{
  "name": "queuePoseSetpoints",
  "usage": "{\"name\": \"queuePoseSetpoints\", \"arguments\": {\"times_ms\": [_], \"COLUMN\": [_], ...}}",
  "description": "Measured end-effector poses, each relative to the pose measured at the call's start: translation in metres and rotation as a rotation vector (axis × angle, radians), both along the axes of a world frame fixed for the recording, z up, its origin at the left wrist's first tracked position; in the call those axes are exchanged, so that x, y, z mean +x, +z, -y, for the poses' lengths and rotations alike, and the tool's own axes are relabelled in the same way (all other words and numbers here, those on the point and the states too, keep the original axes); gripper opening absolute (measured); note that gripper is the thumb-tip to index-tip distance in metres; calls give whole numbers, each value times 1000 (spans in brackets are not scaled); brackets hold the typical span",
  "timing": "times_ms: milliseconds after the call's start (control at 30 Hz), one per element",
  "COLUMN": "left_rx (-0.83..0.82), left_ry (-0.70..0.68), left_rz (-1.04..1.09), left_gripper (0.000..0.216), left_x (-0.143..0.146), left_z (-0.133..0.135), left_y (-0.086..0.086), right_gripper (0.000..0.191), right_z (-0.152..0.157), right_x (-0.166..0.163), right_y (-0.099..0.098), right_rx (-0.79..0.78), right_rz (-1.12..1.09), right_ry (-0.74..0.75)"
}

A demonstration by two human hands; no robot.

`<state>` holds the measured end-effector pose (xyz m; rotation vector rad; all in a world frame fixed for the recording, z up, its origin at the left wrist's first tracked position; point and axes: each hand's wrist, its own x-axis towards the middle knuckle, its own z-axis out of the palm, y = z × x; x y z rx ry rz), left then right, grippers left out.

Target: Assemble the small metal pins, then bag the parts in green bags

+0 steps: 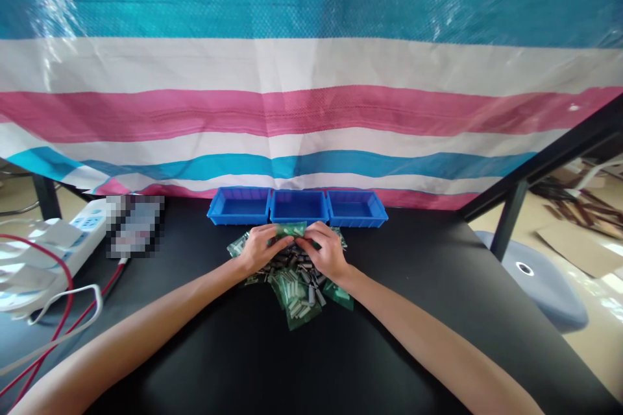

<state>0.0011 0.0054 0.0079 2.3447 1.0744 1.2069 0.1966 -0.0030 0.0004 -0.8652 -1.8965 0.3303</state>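
Between my two hands is a small green see-through plastic bag [291, 229], pinched at its near edge. My left hand [260, 248] grips its left side, thumb pointing inward. On the right side my right hand [325, 249] holds it with bent fingers. Beneath them lies a pile of small grey metal-looking pieces [304, 266], too small to name exactly. Another green bag [296, 298] with such pieces inside lies at the front of the pile. More green bags stick out at the left [237, 245] and right [339, 295].
Three blue trays [299, 217] stand in a row behind the pile. At the left are a white power strip [82, 227] with plugs, red and white cables [68, 331] and a blurred-out device. A striped sheet [292, 110] hangs behind the black table [403, 272]. A grey stool [545, 285] stands at the right.
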Motion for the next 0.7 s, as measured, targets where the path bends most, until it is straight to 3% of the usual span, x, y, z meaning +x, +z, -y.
{"name": "queuePoseSetpoints", "arguments": {"times_ms": [167, 700], "left_rx": [33, 18], "left_ry": [-36, -64], "left_rz": [27, 39], "left_gripper": [14, 11], "left_x": [0, 2], "left_z": [1, 1], "left_y": [2, 2], "right_gripper": [15, 14], "right_z": [-1, 0], "right_x": [0, 0], "right_y": [-1, 1], "right_rx": [25, 20], "right_rz": [1, 27], "right_ry": [16, 26]}}
